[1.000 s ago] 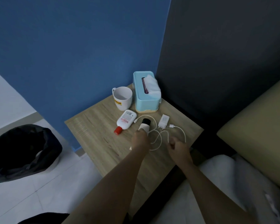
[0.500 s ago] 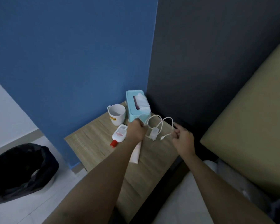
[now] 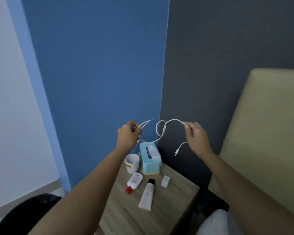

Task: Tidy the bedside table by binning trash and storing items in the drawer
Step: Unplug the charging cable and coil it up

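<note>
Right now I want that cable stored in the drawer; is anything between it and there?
Cannot tell: no drawer shows. The cable hangs in the air between the left hand and right hand, above the table, touching nothing else.

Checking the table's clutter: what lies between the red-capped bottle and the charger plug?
In the head view, a white tube with a black cap lies between the red-capped bottle and the charger plug.
</note>
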